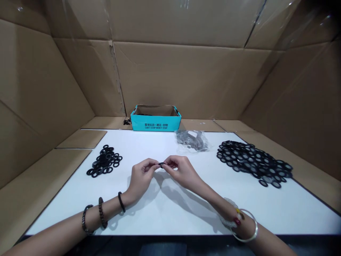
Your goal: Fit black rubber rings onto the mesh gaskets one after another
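Note:
Between my two hands, just above the middle of the white table, is a small black ring (161,165). My left hand (142,176) pinches its left side with thumb and forefinger. On the other side, the thumb and fingers of my right hand (182,171) close on it too. Fingertips cover much of the ring, so whether anything sits inside it is hidden. A small pile of black rings (103,160) with open centres lies to the left. To the right spreads a larger heap of black rings with grey centres (250,160).
A turquoise box (156,122) with dark pieces inside stands at the back edge. Right of it lies a clear plastic bag (191,140) of grey discs. A few black pieces (127,121) rest left of the box. Cardboard walls (176,78) enclose the table (149,220).

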Action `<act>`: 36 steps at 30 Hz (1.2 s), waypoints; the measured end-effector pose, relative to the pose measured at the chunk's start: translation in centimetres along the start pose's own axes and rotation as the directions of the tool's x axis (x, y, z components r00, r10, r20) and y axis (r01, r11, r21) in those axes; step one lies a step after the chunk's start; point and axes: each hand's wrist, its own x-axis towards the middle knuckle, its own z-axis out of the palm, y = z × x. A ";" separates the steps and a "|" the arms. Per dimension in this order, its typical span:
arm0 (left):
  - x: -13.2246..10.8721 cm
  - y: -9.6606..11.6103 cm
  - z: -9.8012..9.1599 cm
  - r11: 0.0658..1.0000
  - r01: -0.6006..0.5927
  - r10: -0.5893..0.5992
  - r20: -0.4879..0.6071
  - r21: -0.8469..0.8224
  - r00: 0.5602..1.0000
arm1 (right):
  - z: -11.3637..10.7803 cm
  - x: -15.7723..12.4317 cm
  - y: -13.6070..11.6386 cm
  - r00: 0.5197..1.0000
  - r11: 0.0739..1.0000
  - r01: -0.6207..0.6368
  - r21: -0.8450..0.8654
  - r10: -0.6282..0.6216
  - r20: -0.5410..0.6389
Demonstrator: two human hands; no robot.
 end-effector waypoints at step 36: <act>0.7 0.6 -0.3 0.998 0.051 -0.038 0.367 -0.025 0.930 | -0.4 -0.3 0.0 0.994 0.974 0.013 0.227 -0.038 0.103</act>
